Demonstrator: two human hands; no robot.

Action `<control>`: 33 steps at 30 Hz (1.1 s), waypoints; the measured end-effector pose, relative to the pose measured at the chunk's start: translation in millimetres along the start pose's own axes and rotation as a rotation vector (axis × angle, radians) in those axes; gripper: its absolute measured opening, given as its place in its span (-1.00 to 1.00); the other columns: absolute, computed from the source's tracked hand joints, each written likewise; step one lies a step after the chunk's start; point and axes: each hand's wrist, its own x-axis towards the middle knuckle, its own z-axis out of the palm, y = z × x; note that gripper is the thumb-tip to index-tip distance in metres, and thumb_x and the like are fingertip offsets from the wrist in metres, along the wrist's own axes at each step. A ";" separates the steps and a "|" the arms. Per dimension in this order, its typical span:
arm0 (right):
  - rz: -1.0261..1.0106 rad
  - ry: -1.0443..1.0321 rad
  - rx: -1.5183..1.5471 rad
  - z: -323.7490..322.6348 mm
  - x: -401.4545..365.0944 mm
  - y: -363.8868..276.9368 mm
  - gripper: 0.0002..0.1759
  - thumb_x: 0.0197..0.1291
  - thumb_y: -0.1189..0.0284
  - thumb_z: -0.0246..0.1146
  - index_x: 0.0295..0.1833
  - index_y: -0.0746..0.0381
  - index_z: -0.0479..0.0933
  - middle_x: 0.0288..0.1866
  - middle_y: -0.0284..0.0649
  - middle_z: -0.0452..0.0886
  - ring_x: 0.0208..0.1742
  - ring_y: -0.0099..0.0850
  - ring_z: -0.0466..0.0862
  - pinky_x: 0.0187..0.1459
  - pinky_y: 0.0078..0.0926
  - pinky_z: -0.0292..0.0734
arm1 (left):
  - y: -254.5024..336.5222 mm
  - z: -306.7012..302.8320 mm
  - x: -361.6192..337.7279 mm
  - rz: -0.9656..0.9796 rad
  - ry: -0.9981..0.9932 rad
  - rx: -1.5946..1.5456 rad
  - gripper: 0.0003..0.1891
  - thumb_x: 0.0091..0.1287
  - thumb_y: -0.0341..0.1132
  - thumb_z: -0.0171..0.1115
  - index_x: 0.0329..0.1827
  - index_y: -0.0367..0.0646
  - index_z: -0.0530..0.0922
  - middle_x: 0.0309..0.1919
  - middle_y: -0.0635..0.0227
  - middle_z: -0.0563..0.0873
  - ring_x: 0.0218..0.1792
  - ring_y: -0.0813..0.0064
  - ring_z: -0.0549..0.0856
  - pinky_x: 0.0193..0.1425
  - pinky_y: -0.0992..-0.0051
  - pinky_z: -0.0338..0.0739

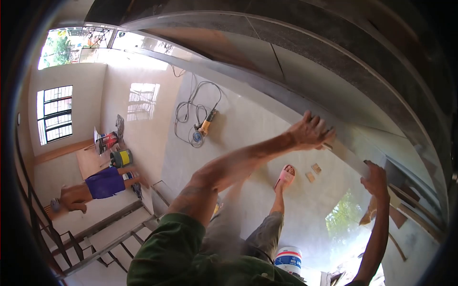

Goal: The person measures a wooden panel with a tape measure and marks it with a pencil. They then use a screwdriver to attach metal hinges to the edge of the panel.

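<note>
A long, pale, straight board runs diagonally from the upper left to the right. Over its edge curl the fingers of my left hand, closed on it. A small thin piece pokes out beneath those fingers, too small to name. Farther along to the right, my right hand is closed on the board's lower end, thumb near the top edge. Behind the board rises a large grey panelled surface with a dark joint line.
An angle grinder with a looped cord lies on the pale floor. Small tan pieces sit near my pink sandal. A white bucket stands behind me. Another person is at the left, near buckets and a metal railing.
</note>
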 end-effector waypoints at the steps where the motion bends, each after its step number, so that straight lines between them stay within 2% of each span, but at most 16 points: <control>1: -0.003 0.005 0.014 1.4 -6.2 3.2 -0.44 -0.21 0.53 0.34 0.07 0.26 0.54 -0.15 0.06 0.66 -0.06 0.04 0.64 0.03 -0.10 0.52 | 10.3 1.0 0.0 0.000 0.020 0.012 -0.38 0.16 0.12 0.35 0.23 0.06 0.44 -0.35 0.34 0.52 -0.26 0.35 0.56 -0.12 0.25 0.36; 2: -0.002 0.009 0.028 3.6 -14.1 7.0 -0.44 -0.21 0.54 0.34 0.07 0.26 0.55 -0.15 0.06 0.66 -0.06 0.03 0.64 0.03 -0.11 0.53 | 21.5 2.8 0.7 0.003 0.039 0.020 -0.40 0.17 0.09 0.35 0.22 0.05 0.46 -0.36 0.35 0.52 -0.27 0.35 0.56 -0.13 0.26 0.36; 3: 0.006 0.013 0.044 4.8 -21.3 11.1 -0.45 -0.21 0.55 0.33 0.06 0.26 0.55 -0.14 0.06 0.66 -0.06 0.03 0.64 0.02 -0.11 0.53 | 31.9 12.9 -1.4 -0.008 0.003 0.029 -0.24 0.07 0.22 0.40 0.26 -0.01 0.45 -0.27 0.32 0.53 -0.20 0.33 0.55 -0.07 0.14 0.38; 6: -0.058 0.050 0.091 6.7 -32.0 9.5 -0.48 -0.20 0.55 0.33 0.02 0.27 0.56 -0.14 0.04 0.66 -0.05 0.03 0.64 0.01 -0.12 0.54 | 38.8 9.6 -9.5 0.029 0.064 0.048 -0.50 0.25 -0.05 0.26 0.22 0.02 0.47 -0.39 0.35 0.51 -0.30 0.34 0.54 -0.16 0.26 0.35; 8: -0.103 0.054 0.105 15.3 -30.9 13.3 -0.52 -0.17 0.56 0.32 0.01 0.26 0.57 -0.14 0.04 0.66 -0.05 0.03 0.64 0.00 -0.12 0.54 | 33.9 5.9 -17.2 0.034 0.094 0.065 -0.44 0.18 -0.01 0.31 0.23 0.01 0.47 -0.36 0.33 0.51 -0.29 0.31 0.53 -0.17 0.25 0.35; 10: -0.128 0.093 0.118 39.4 -24.4 23.6 -0.51 -0.21 0.55 0.34 -0.01 0.27 0.59 -0.12 0.04 0.66 -0.05 0.04 0.64 0.01 -0.11 0.55 | 14.6 10.4 -29.6 0.029 -0.108 -0.036 -0.16 0.04 0.17 0.42 0.35 -0.02 0.35 -0.32 0.29 0.54 -0.26 0.26 0.54 -0.13 0.17 0.37; 11: -0.149 0.118 0.107 44.8 -7.8 21.3 -0.48 -0.26 0.53 0.36 -0.01 0.27 0.60 -0.10 0.05 0.67 -0.04 0.06 0.64 0.02 -0.11 0.55 | 6.2 5.1 -30.8 0.044 -0.071 0.019 -0.19 0.07 0.16 0.40 0.34 -0.02 0.35 -0.31 0.28 0.55 -0.26 0.25 0.54 -0.15 0.16 0.37; 12: -0.099 0.037 0.104 27.9 -1.2 5.9 -0.50 -0.24 0.54 0.35 -0.01 0.27 0.60 -0.14 0.04 0.67 -0.06 0.05 0.64 0.00 -0.10 0.55 | -1.5 2.2 -31.0 0.062 -0.035 0.067 -0.22 0.10 0.15 0.39 0.33 -0.02 0.35 -0.31 0.26 0.56 -0.26 0.24 0.54 -0.17 0.15 0.37; 13: -0.157 0.150 0.101 34.7 6.3 11.3 -0.54 -0.22 0.52 0.35 -0.05 0.29 0.59 -0.20 0.06 0.67 -0.10 0.04 0.65 -0.04 -0.10 0.56 | -8.2 -2.1 -26.7 0.051 -0.055 0.069 -0.26 0.12 0.14 0.37 0.31 -0.02 0.36 -0.32 0.25 0.55 -0.25 0.23 0.54 -0.16 0.15 0.37; 15: -0.138 0.170 0.099 16.0 15.4 6.0 -0.62 -0.21 0.50 0.36 -0.15 0.31 0.58 -0.23 0.04 0.67 -0.09 0.02 0.64 -0.02 -0.08 0.54 | -17.3 -12.1 -9.5 0.018 -0.129 0.026 -0.32 0.16 0.08 0.37 0.28 -0.01 0.36 -0.32 0.24 0.54 -0.24 0.23 0.54 -0.13 0.15 0.37; 17: -0.067 0.086 0.081 6.3 26.1 10.3 -0.63 -0.19 0.45 0.39 -0.17 0.29 0.56 -0.21 -0.03 0.68 -0.02 -0.05 0.64 0.03 -0.10 0.48 | -20.2 -11.5 0.3 0.015 -0.186 -0.024 -0.33 0.18 0.06 0.36 0.30 0.00 0.35 -0.29 0.28 0.52 -0.22 0.25 0.53 -0.09 0.18 0.37; 20: -0.057 0.233 -0.005 -1.5 25.0 11.4 -0.55 -0.15 0.37 0.48 -0.09 0.24 0.54 -0.16 -0.13 0.67 0.03 -0.14 0.62 0.10 -0.13 0.41 | -25.9 -8.5 20.8 0.033 -0.169 -0.018 -0.29 0.19 0.12 0.33 0.33 0.01 0.32 -0.26 0.33 0.49 -0.20 0.28 0.51 -0.05 0.21 0.35; 23: -0.011 0.396 0.085 -5.2 12.8 19.7 -0.45 -0.14 0.27 0.55 -0.03 0.20 0.52 -0.11 -0.21 0.64 0.06 -0.22 0.59 0.14 -0.11 0.36 | -4.5 -20.2 44.4 -0.015 -0.229 -0.052 -0.30 0.21 0.14 0.28 0.33 0.01 0.31 -0.24 0.32 0.49 -0.14 0.26 0.52 -0.01 0.18 0.36; 26: 0.066 0.517 0.054 -4.6 1.1 38.7 -0.43 -0.15 0.23 0.57 -0.03 0.19 0.51 -0.07 -0.25 0.61 0.11 -0.27 0.55 0.20 -0.08 0.30 | 7.2 -16.3 68.1 0.040 -0.159 -0.067 -0.32 0.22 0.08 0.32 0.32 0.01 0.30 -0.18 0.26 0.53 -0.11 0.26 0.57 -0.10 0.16 0.42; 29: 0.118 0.618 -0.040 -4.9 -9.3 59.8 -0.42 -0.13 0.23 0.56 0.01 0.19 0.51 -0.04 -0.24 0.58 0.17 -0.27 0.50 0.26 -0.05 0.24 | 18.9 -11.4 87.9 0.016 -0.198 -0.102 -0.34 0.21 0.08 0.33 0.29 -0.03 0.34 -0.15 0.26 0.53 -0.05 0.26 0.56 -0.06 0.16 0.42; 33: 0.130 0.783 -0.067 2.2 -11.1 78.6 -0.38 -0.07 0.29 0.52 0.13 0.18 0.49 0.10 -0.22 0.48 0.22 -0.24 0.45 0.31 -0.07 0.22 | 23.0 -1.0 110.2 -0.003 -0.144 -0.134 -0.35 0.22 0.01 0.37 0.27 -0.09 0.36 -0.10 0.25 0.52 0.01 0.23 0.53 0.00 0.13 0.39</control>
